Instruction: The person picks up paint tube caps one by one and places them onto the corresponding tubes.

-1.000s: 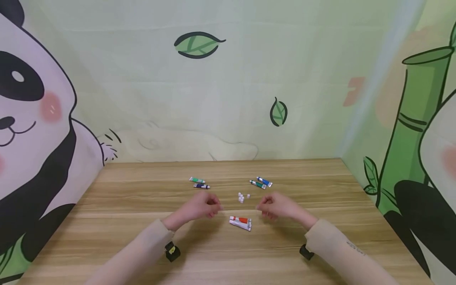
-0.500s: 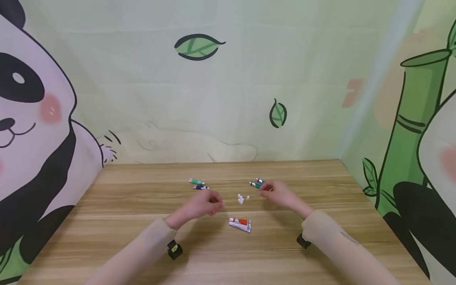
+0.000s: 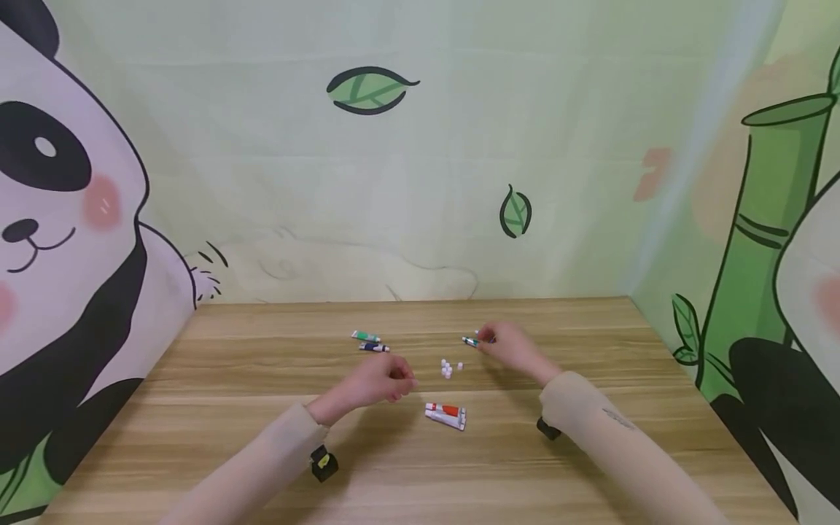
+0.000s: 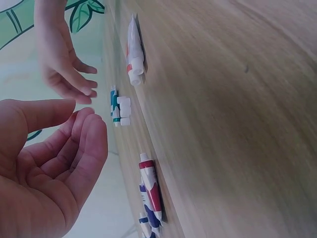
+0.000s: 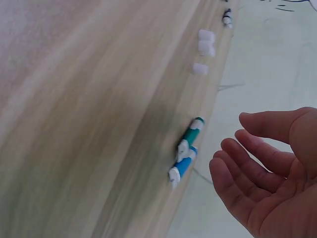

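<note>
My right hand [image 3: 515, 346] hovers at the back right, over two small paint tubes. Green shows on one tube [image 5: 192, 133] and blue on the other [image 5: 184, 165] in the right wrist view, where the fingers are loosely bent and hold nothing. My left hand [image 3: 370, 379] is held above the middle left of the table, fingers loosely curved with nothing between them. Between the hands lie several small white pieces [image 3: 447, 368], like caps. Nearer the front, an orange-red tube [image 3: 442, 410] lies beside a white tube [image 3: 445, 419].
On the wooden table [image 3: 394, 481], a light green tube [image 3: 365, 336] and a navy tube [image 3: 374, 348] lie at the back left. A crimson tube [image 4: 151, 184] shows in the left wrist view. A printed cloth wall [image 3: 295, 182] stands behind the table.
My right hand has moved away from me to the back tubes, now covering most of them. The left hand has stayed nearly in place.
</note>
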`<state>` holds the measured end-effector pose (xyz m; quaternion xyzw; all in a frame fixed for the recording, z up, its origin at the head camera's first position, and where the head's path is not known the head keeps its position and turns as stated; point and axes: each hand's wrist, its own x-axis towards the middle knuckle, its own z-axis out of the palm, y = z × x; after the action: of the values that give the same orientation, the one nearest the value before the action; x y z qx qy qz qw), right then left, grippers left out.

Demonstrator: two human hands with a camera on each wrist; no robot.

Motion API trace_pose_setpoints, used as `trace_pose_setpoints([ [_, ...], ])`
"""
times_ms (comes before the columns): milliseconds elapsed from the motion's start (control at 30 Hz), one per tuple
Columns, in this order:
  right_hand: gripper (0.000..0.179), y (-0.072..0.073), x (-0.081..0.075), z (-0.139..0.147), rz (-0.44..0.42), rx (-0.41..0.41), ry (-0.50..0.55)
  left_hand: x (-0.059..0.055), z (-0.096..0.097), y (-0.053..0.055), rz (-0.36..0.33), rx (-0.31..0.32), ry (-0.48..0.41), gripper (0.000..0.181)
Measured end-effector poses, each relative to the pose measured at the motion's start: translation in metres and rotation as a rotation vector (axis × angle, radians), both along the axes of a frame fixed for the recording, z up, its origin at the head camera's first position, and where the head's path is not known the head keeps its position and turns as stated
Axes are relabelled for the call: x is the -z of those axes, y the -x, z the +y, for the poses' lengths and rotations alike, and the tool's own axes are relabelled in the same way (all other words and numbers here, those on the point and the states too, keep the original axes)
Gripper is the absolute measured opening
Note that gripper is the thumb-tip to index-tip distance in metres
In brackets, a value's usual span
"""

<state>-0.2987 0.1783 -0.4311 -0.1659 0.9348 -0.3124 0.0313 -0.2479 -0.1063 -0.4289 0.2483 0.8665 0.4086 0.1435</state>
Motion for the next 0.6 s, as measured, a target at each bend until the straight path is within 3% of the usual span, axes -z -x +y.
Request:
trace_pose_setpoints([
  [267,0.017,0.008,0.013,-0.006,-0.025,0.026,-0.045,0.003,-0.001,-0.001,0.008,0.003,-0.01,0.008],
  [600,0.016,0.02,0.024,-0.011,0.005,0.048,-0.118,0.004,-0.005,-0.001,-0.011,-0.004,-0.005,0.008],
])
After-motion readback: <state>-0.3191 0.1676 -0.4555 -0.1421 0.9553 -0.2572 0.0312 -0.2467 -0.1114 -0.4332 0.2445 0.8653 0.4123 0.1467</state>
